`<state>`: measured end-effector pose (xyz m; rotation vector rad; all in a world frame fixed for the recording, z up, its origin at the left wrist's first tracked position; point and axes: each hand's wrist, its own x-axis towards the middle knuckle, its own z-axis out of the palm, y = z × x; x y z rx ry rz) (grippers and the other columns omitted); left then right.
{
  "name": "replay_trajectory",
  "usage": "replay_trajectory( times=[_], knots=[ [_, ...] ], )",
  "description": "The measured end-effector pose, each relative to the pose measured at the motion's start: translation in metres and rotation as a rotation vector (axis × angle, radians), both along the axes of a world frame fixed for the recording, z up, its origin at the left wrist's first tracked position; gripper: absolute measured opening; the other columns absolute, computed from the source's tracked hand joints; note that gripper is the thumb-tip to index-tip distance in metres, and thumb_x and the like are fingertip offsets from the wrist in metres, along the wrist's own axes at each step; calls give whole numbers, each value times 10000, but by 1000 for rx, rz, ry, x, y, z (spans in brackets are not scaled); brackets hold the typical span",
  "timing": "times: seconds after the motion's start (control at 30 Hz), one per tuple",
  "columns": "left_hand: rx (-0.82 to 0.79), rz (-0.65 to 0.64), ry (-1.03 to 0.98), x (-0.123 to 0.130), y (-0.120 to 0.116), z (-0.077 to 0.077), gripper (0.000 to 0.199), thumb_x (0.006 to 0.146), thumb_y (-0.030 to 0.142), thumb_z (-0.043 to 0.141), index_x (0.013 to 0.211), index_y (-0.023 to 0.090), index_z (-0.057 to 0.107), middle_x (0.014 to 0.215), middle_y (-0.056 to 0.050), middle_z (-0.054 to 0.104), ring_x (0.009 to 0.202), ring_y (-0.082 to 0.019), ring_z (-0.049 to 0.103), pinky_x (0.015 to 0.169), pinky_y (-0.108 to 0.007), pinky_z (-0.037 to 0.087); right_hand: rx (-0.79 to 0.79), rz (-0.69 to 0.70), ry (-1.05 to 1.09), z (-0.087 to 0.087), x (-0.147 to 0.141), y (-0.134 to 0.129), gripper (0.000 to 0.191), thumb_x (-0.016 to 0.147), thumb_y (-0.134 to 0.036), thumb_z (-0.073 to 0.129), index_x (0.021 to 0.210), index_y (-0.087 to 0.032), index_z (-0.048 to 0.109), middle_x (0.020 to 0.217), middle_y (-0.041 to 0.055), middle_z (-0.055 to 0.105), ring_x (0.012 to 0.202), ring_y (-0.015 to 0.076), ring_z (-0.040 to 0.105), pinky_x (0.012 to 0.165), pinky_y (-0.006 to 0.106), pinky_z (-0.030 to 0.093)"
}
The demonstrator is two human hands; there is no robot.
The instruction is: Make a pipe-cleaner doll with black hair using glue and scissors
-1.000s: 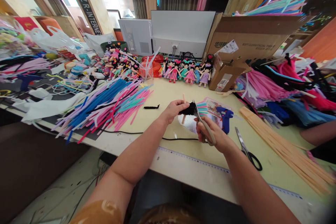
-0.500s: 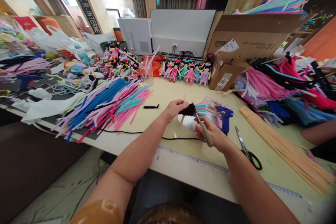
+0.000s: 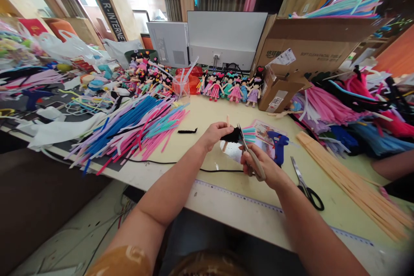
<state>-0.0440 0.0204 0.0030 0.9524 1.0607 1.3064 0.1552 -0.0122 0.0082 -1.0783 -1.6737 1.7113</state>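
My left hand (image 3: 215, 134) is closed on a doll (image 3: 230, 135) made of fuzzy stems, with a black top and a teal, pink and white striped part (image 3: 249, 133) pointing right. A peach stem sticks out of it. My right hand (image 3: 258, 161) grips scissors with beige handles (image 3: 258, 168), and their blades are parted at the black part's right edge. Whether the blades touch the fuzz is hard to see. A shiny, reflective sheet (image 3: 231, 151) lies beneath my hands. A short black stem piece (image 3: 187, 131) rests on the table to the left.
A blue glue gun (image 3: 278, 145) and black-handled scissors (image 3: 307, 187) lie right, beside peach stems (image 3: 343, 177). Colourful stems (image 3: 129, 125) spread left. Finished dolls (image 3: 234, 90) line the back near a cardboard box (image 3: 307, 47). A ruler strip (image 3: 239, 196) runs along the front edge.
The scissor handles in my right hand have spread wider and the blades have parted more. My left hand keeps its hold on the doll. The whole view has shifted slightly.
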Motion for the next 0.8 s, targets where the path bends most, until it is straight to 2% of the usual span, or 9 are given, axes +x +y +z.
replay_trajectory(
  times=[0.1,0.3,0.53,0.8],
  knots=[
    [3,0,8,0,0,1,415,503,405,823,767,121,673,704,-19,649,681,-132,563,741,-307,409,5,14,-18,0,0,0,479,785,-592,607,1042,-212,469,700,-39,558,543,93,551,492,233,429],
    [16,14,21,-2,-1,2,395,521,401,805,777,129,675,714,-20,652,688,-137,564,754,-313,409,-53,-40,16,-5,-2,1,462,779,-592,616,1034,-233,476,643,-66,533,445,87,504,401,222,381],
    [19,16,46,-1,-1,2,385,530,405,799,766,131,666,703,-15,642,683,-135,558,762,-319,410,-7,-4,-40,2,-2,-2,468,785,-576,614,1049,-215,477,695,-47,555,530,85,536,472,221,413],
    [33,39,52,0,-1,2,372,541,407,786,762,137,659,703,-3,628,681,-127,544,748,-303,410,-41,-101,13,-3,-5,0,495,724,-597,654,1012,-235,480,611,-70,533,427,85,490,395,218,388]
  ],
)
